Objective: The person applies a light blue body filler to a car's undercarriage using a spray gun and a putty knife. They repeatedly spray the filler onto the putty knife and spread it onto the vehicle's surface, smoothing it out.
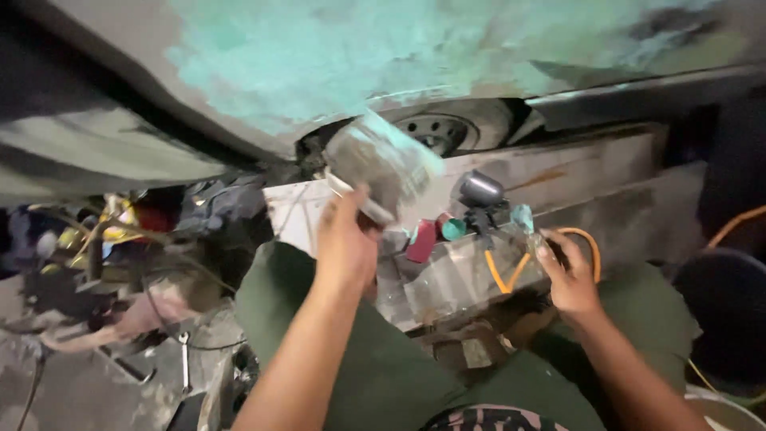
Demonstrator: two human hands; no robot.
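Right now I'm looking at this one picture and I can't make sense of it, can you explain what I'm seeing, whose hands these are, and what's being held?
This is a single view from a camera worn on a person's head, looking down at their own two bare hands and green-trousered knees. They sit low beside a car body with a patch of pale green filler; a wheel with a steel rim shows under it.

The left hand is raised and grips a blurred grey block-shaped object; what it is exactly cannot be told. The right hand holds something small by an orange hose.

In front lies a scuffed metal box carrying a dark spray gun and a red container. Cluttered tools lie to the left.
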